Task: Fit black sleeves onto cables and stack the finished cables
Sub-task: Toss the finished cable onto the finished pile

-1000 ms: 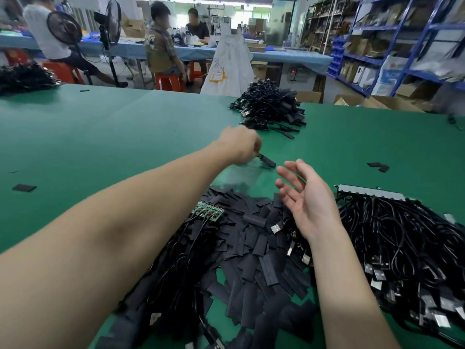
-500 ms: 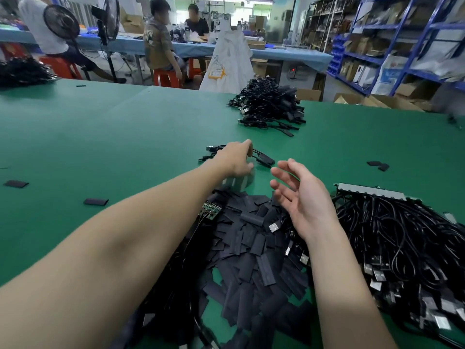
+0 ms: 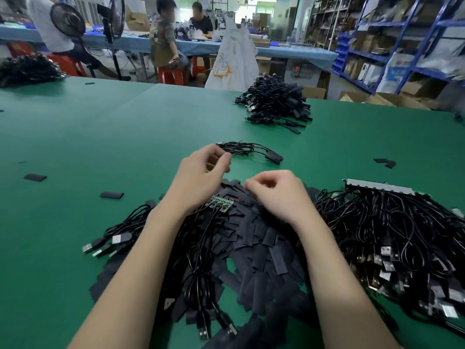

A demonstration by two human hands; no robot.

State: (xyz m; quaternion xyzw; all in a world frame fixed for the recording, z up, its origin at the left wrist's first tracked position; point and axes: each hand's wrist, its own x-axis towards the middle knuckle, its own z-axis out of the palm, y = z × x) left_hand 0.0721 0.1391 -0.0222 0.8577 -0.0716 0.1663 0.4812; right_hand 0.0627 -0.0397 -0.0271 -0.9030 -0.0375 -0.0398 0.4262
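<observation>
A heap of flat black sleeves lies on the green table in front of me. A small green circuit board strip with black cables rests on the heap's left side. Just beyond the heap lie sleeved cables, their black sleeves pointing right. My left hand hovers beside their near end, fingers loosely curled and apart, holding nothing. My right hand is knuckles-up over the top of the heap, fingertips curled down onto the sleeves; anything pinched there is hidden.
A big bundle of cables hangs from a grey strip at the right. A larger pile of cables sits farther back. Loose sleeves lie on the table's left. People sit at a blue table behind.
My left hand laid the sleeved cable on the table beyond the heap and drew back from it. My right hand turned palm-down and dropped onto the sleeve heap.
</observation>
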